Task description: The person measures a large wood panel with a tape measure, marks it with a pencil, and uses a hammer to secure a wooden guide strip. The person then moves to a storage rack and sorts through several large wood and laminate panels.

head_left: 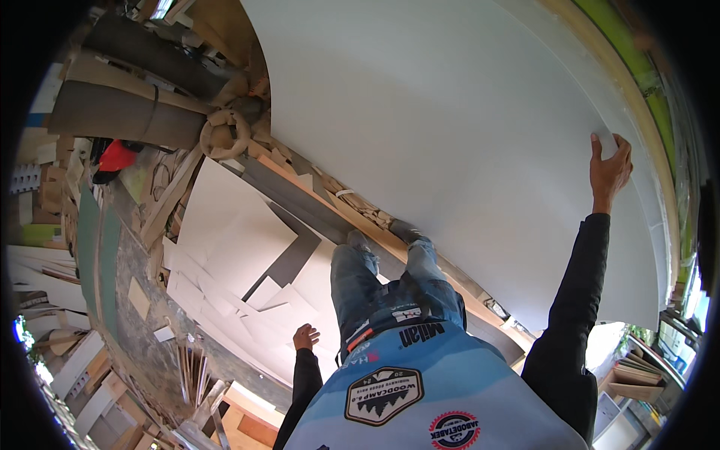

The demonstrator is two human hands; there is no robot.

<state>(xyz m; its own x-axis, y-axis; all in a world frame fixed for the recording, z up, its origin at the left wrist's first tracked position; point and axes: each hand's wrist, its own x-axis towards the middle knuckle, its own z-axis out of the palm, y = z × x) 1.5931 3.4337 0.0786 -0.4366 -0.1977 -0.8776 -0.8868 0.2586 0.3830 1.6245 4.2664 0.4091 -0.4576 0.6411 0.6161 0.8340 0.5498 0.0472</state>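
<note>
A large, smooth grey-white sheet (420, 127), like a panel, fills the upper and right part of the view. My right arm is stretched out to its far right edge. There my right hand (610, 169) pinches the rim, the thumb on the broad face and the fingers curled over the edge. My left hand (306, 337) hangs low beside my left leg, its fingers loosely apart and nothing in them. It is above a pile of pale flat sheets (232, 232) and touches none of them. My feet stand close to the large sheet's lower edge.
A wooden beam (315, 193) and scraps run along the large sheet's foot. Rolled grey-brown material (124, 112) lies at the upper left, near a red item (116, 157). Upright thin strips (193, 375) and boards crowd the lower left. Stacked boards (637, 371) stand at the lower right.
</note>
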